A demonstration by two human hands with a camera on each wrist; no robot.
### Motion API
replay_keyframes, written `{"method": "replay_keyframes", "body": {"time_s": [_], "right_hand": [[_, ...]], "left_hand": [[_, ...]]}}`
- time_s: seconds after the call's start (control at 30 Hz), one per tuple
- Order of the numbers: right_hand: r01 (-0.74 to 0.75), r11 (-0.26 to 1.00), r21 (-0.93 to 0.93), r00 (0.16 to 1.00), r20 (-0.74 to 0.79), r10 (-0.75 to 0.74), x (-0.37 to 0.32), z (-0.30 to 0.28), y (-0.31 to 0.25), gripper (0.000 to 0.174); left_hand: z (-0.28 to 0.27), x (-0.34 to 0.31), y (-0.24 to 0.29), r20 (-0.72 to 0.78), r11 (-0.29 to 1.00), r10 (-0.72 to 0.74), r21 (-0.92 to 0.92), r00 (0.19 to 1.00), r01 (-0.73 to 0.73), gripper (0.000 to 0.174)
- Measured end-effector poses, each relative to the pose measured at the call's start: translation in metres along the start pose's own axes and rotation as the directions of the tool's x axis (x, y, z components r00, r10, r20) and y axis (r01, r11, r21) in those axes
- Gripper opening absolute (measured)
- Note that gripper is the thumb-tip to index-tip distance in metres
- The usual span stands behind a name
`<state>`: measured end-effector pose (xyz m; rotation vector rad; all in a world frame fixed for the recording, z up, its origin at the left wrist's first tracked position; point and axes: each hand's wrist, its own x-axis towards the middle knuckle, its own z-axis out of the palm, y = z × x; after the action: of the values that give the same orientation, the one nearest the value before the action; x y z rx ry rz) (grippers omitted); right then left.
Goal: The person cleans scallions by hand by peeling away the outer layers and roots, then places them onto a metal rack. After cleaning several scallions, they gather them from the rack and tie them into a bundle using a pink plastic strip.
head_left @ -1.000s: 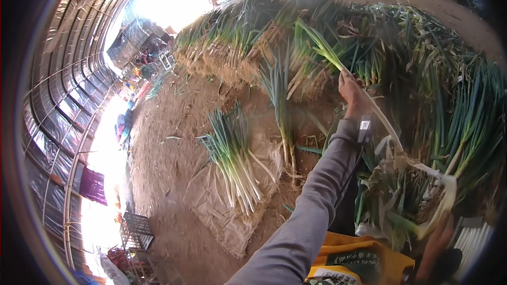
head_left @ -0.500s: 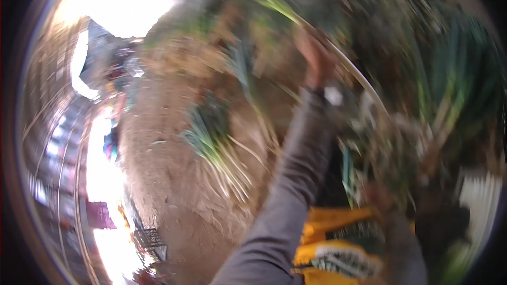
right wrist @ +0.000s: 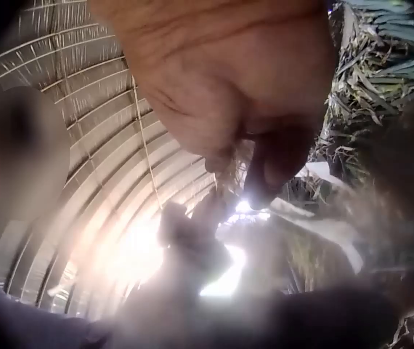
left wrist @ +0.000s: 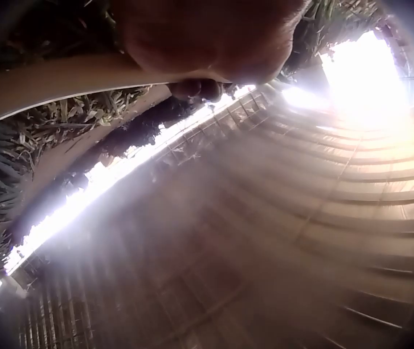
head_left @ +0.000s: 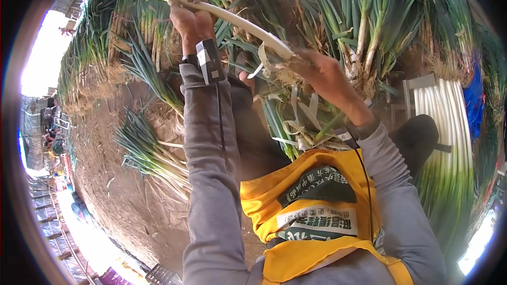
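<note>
One long green onion (head_left: 248, 25) is held across the front, its trimmed green top at the left and its root end at the right. My left hand (head_left: 193, 21) grips the stalk just below the green leaves. At the root end, my right hand (head_left: 330, 76) pinches the base with curled fingers. Loose pale skin (head_left: 262, 55) and stringy roots (head_left: 288, 77) hang below that end. In the left wrist view the white stalk (left wrist: 54, 83) runs out from beneath the hand. The right fingertips are partly hidden behind the hand in the right wrist view.
Peeled white-stemmed onions (head_left: 443, 111) lie in a row at the right, beside a dark-clad knee (head_left: 422, 137). Unpeeled onions (head_left: 364, 16) stand massed at the back. Another bunch (head_left: 153, 148) lies on the left. Peelings (head_left: 303, 126) lie before the yellow apron (head_left: 317, 200).
The view has swung right. My right hand, earlier low with a strip of peeled skin, has come up to the onion's root end. The left hand keeps its grip and holds the stalk more level.
</note>
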<state>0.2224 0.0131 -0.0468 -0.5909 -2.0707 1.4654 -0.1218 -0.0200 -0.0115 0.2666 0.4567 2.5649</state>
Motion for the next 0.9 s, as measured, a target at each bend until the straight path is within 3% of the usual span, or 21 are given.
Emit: {"method": "replay_keyframes", "body": {"time_s": [0.03,0.1,0.17,0.2,0.27,0.3,0.4,0.43,0.47,0.5,0.57,0.6,0.63,0.7,0.77,0.8,0.83,0.9], "right_hand": [[-0.166,0.983,0.073,0.973,0.175,0.151,0.000,0.000,-0.002,0.026],[-0.203,0.975,0.087,0.965,0.189,0.184,-0.008,0.004,-0.006,0.025],[-0.007,0.998,-0.064,0.994,0.112,0.014,-0.016,0.004,-0.004,0.023],[-0.004,0.998,-0.061,0.993,0.119,0.011,-0.022,0.004,-0.005,0.023],[0.310,0.905,-0.290,0.951,0.103,-0.293,-0.033,0.003,-0.014,0.019],[0.318,0.904,-0.286,0.948,0.111,-0.298,-0.043,0.001,-0.016,0.019],[0.228,0.903,-0.363,0.974,0.087,-0.211,-0.073,-0.018,-0.011,0.018],[-0.037,0.957,-0.287,0.994,0.092,0.066,-0.083,-0.026,0.000,0.020],[-0.309,0.927,-0.214,0.934,0.115,0.338,-0.088,-0.030,0.011,0.022],[-0.311,0.925,-0.221,0.934,0.109,0.340,-0.092,-0.028,0.028,0.022],[0.125,0.864,-0.487,0.990,0.119,-0.076,-0.084,-0.025,0.050,0.029],[-0.070,0.904,-0.422,0.981,0.137,0.140,-0.079,-0.026,0.050,0.048],[-0.075,0.903,-0.423,0.981,0.132,0.144,-0.068,-0.018,0.049,0.048],[0.187,0.981,-0.042,0.977,-0.093,-0.190,-0.034,0.003,0.046,0.066],[0.249,0.921,-0.301,0.951,-0.106,-0.292,-0.001,0.015,0.033,0.077],[0.248,0.920,-0.304,0.950,-0.109,-0.292,0.011,0.025,0.022,0.077],[0.220,0.971,0.098,0.967,-0.151,-0.204,0.023,0.036,0.011,0.068],[0.164,0.852,0.497,0.985,-0.135,-0.111,0.032,0.043,0.007,0.059]], "left_hand": [[-0.001,0.002,0.001,-0.005,1.000,0.003,-0.001,1.000,-0.003,0.032],[-0.006,0.006,0.006,0.009,1.000,-0.007,0.013,1.000,0.006,0.028],[-0.011,0.010,0.003,-0.010,1.000,0.015,0.027,1.000,-0.015,0.025],[-0.013,0.010,-0.001,-0.040,0.998,-0.004,0.067,0.999,0.006,0.024],[-0.018,0.013,-0.007,-0.040,0.991,-0.014,0.135,0.999,0.020,0.027],[-0.021,0.014,-0.010,-0.023,0.990,-0.059,0.125,0.998,0.061,0.029],[-0.018,0.014,-0.011,-0.012,0.981,0.004,0.193,1.000,-0.002,0.033],[-0.030,0.022,-0.009,-0.016,0.983,0.011,0.186,1.000,-0.008,0.033],[-0.034,0.026,-0.006,0.078,0.959,0.093,0.261,0.993,-0.110,0.032],[-0.037,0.028,-0.007,0.025,0.982,0.059,0.179,0.998,-0.063,0.032],[-0.021,0.016,-0.009,0.001,0.994,0.040,0.101,0.999,-0.040,0.032],[-0.018,0.015,-0.012,-0.020,0.997,0.011,0.076,1.000,-0.010,0.033],[-0.013,0.010,-0.014,-0.045,0.998,-0.019,0.055,0.999,0.022,0.034],[-0.007,0.006,-0.020,-0.038,0.999,-0.050,0.002,0.998,0.050,0.027],[-0.006,0.003,-0.028,-0.033,0.995,-0.079,-0.055,0.996,0.077,0.023],[-0.006,0.002,-0.032,-0.060,0.989,-0.116,-0.094,0.991,0.110,0.023],[-0.003,0.001,-0.033,-0.085,0.982,-0.149,-0.132,0.985,0.137,0.022],[-0.002,-0.004,-0.033,-0.053,0.970,-0.162,-0.190,0.985,0.149,0.019]]}}
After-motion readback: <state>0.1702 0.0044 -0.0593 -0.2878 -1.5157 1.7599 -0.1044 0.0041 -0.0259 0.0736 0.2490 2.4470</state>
